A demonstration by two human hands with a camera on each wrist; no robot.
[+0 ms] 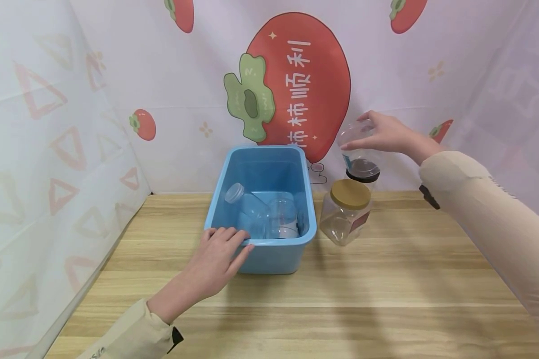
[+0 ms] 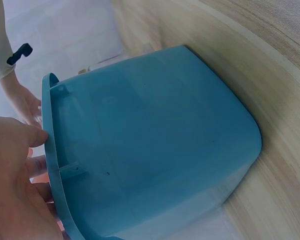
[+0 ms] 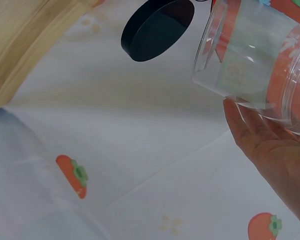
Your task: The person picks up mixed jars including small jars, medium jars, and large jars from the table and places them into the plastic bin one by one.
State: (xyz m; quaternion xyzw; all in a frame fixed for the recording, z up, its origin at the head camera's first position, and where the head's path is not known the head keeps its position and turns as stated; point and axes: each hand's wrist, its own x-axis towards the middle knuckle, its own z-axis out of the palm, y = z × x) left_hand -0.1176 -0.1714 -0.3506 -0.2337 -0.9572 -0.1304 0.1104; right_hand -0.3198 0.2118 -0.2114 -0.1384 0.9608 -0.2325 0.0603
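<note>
With fingers over the near rim and thumb on the outer side, my left hand (image 1: pixel 217 259) grips the blue bin (image 1: pixel 269 259). The left wrist view shows that hand (image 2: pixel 12 180) at the bin's edge. At the back right, my right hand (image 1: pixel 388 133) holds a clear plastic jar (image 1: pixel 352 135) above a jar with a black lid (image 1: pixel 364 174). In the right wrist view the clear jar (image 3: pixel 245 57) is tilted against the fingers, apart from the black lid (image 3: pixel 157 30). Inside the bin lie a clear bottle (image 1: pixel 247 199) and a clear jar (image 1: pixel 284 217).
A square clear jar with a gold lid (image 1: pixel 351 194) stands right of the bin, in front of the black-lidded jar. The wooden table (image 1: pixel 386 299) ends at a printed cloth backdrop (image 1: pixel 184 149), with more cloth along the left side.
</note>
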